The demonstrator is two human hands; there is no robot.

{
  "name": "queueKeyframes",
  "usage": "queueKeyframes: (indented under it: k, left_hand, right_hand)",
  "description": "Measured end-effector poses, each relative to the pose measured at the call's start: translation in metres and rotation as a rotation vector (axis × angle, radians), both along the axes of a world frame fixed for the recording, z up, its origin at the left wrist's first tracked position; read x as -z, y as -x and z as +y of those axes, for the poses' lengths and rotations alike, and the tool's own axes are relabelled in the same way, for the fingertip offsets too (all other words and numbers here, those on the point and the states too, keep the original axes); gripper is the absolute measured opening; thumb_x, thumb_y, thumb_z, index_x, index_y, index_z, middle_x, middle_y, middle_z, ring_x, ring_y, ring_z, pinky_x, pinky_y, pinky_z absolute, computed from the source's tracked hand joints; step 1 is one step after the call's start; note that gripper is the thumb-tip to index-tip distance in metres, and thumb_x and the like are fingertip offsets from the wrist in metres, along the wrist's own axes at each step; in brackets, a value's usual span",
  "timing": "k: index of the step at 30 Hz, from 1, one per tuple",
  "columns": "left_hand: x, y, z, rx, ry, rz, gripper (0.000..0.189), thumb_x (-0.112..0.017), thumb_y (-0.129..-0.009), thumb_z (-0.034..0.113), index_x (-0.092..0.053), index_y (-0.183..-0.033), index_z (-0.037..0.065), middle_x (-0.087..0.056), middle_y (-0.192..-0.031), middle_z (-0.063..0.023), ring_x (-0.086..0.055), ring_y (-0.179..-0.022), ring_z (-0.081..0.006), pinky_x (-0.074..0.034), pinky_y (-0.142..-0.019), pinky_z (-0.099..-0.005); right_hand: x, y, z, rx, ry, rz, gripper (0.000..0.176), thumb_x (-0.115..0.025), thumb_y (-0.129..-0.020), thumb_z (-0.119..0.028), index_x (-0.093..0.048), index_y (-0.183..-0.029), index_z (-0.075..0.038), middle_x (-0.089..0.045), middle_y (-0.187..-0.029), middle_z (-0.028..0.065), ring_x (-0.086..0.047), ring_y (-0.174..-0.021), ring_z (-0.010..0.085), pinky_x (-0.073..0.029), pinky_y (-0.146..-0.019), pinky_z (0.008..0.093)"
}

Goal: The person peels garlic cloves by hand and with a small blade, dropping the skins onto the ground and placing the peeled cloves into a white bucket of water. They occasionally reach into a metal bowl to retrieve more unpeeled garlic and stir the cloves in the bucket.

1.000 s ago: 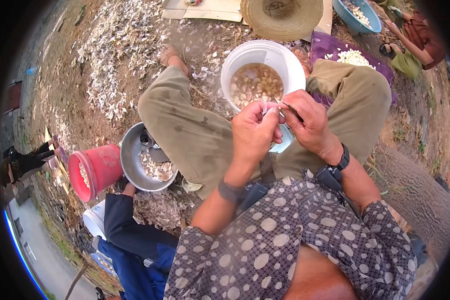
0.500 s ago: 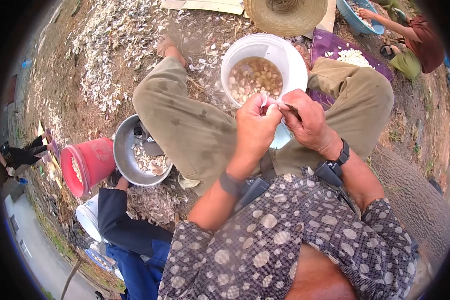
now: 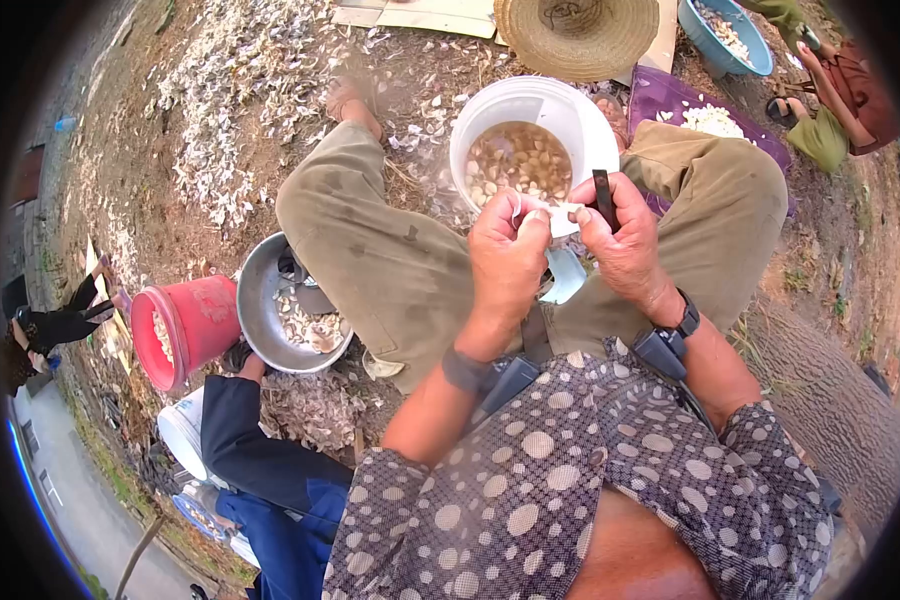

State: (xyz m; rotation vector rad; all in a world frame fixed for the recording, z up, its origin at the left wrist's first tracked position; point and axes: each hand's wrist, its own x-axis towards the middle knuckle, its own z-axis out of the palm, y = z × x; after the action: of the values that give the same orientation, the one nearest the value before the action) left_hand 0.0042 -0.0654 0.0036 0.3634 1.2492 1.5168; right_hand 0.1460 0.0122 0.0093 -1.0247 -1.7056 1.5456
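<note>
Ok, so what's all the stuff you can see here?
bucket: one, white, between the knees
cloves: many, pale, in the bucket's water
hat: one, straw, beyond the bucket
bowl: one, blue, top right
cloth: one, purple, by the right knee
pan: one, silver, by the left thigh
pail: one, red, left of the pan
tub: one, white, lower left
peels: many, pale, on the ground
other people: three, at the edges
clove: one, white, between the hands
knife: one, black handle
left hand: pinches the clove
right hand: grips the knife
</note>
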Motion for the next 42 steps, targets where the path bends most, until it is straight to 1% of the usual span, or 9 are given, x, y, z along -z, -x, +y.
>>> queueKeyframes:
  k: [6,12,15,18,23,30,35,39,42]
  left_hand:
    - [-0.027,-0.001,0.004,-0.034,0.022,0.011,0.007,-0.059,-0.099,0.011,-0.062,-0.099,0.005,-0.06,-0.075,-0.0004,-0.045,-0.052,-0.001,-0.034,-0.043,-0.0199]
    - [-0.005,-0.002,0.001,0.016,0.009,0.238,0.01,-0.062,-0.096,0.01,-0.064,-0.089,0.004,-0.062,-0.077,0.0019,-0.049,-0.057,-0.0016,-0.036,-0.046,-0.0184]
    - [-0.005,0.003,-0.001,0.029,-0.005,-0.101,0.006,-0.063,-0.096,0.01,-0.063,-0.093,0.005,-0.06,-0.074,0.0009,-0.043,-0.053,-0.0012,-0.033,-0.045,-0.0188]
    - [-0.002,0.003,-0.001,0.018,-0.06,-0.205,0.003,-0.062,-0.096,0.008,-0.062,-0.094,0.006,-0.058,-0.074,0.0014,-0.042,-0.054,-0.0011,-0.031,-0.045,-0.0189]
    - [0.0,-0.005,0.001,-0.05,-0.104,0.059,0.002,-0.063,-0.093,0.004,-0.062,-0.092,0.005,-0.057,-0.074,0.0037,-0.045,-0.059,-0.0002,-0.035,-0.051,-0.0185]
    - [0.011,0.002,0.001,0.028,-0.195,0.421,0.006,-0.065,-0.089,0.0,-0.061,-0.086,0.003,-0.057,-0.078,0.0051,-0.046,-0.064,-0.001,-0.039,-0.056,-0.0202]
    - [0.007,0.002,-0.001,0.119,-0.193,0.086,0.004,-0.061,-0.092,0.001,-0.06,-0.089,0.004,-0.059,-0.08,0.0014,-0.049,-0.064,-0.0026,-0.04,-0.055,-0.0206]
    - [0.001,0.0,0.001,0.106,-0.166,-0.193,0.003,-0.06,-0.095,0.005,-0.058,-0.093,0.003,-0.058,-0.08,-0.0027,-0.043,-0.057,-0.0043,-0.034,-0.047,-0.0216]
    - [0.0,0.006,0.002,-0.038,-0.218,-0.121,0.003,-0.061,-0.095,0.005,-0.058,-0.095,0.004,-0.058,-0.079,-0.0028,-0.043,-0.055,-0.0052,-0.035,-0.046,-0.0207]
  right_hand:
    - [-0.002,0.001,0.0,-0.006,-0.081,0.013,0.013,-0.063,-0.094,-0.001,-0.059,-0.106,-0.004,-0.058,-0.085,-0.0034,-0.051,-0.072,0.0033,-0.046,-0.064,0.0223]
    - [-0.003,-0.001,0.0,-0.1,-0.252,-0.047,0.016,-0.061,-0.092,0.002,-0.059,-0.107,-0.002,-0.062,-0.087,0.002,-0.053,-0.073,0.0068,-0.048,-0.065,0.0254]
    - [-0.003,-0.001,-0.001,-0.121,-0.198,-0.022,0.017,-0.063,-0.092,0.001,-0.059,-0.108,-0.001,-0.061,-0.089,0.0034,-0.054,-0.074,0.0081,-0.048,-0.065,0.0256]
    - [-0.008,-0.003,0.0,-0.137,-0.08,0.013,0.018,-0.066,-0.093,-0.002,-0.059,-0.109,-0.001,-0.061,-0.09,0.0038,-0.054,-0.074,0.009,-0.048,-0.066,0.0256]
    - [-0.008,-0.002,0.0,-0.097,-0.152,-0.052,0.018,-0.069,-0.095,-0.009,-0.061,-0.109,-0.001,-0.061,-0.088,0.0021,-0.053,-0.076,0.007,-0.047,-0.066,0.0253]
    - [-0.017,-0.003,-0.004,-0.111,0.061,-0.006,0.016,-0.068,-0.095,-0.009,-0.062,-0.107,-0.001,-0.061,-0.088,-0.002,-0.053,-0.078,0.0044,-0.048,-0.069,0.0243]
    - [-0.022,-0.003,-0.003,-0.092,0.314,0.14,0.01,-0.062,-0.095,-0.004,-0.062,-0.105,-0.003,-0.059,-0.088,-0.0061,-0.052,-0.076,0.0017,-0.046,-0.067,0.0216]
    - [-0.012,-0.01,0.001,-0.078,0.446,0.182,0.007,-0.059,-0.095,-0.003,-0.061,-0.101,-0.006,-0.058,-0.085,-0.0058,-0.045,-0.065,-0.001,-0.036,-0.055,0.0177]
    - [-0.009,-0.019,0.008,-0.014,0.481,0.263,0.006,-0.059,-0.096,-0.005,-0.059,-0.101,-0.007,-0.058,-0.084,-0.0042,-0.04,-0.058,-0.0018,-0.03,-0.048,0.0169]
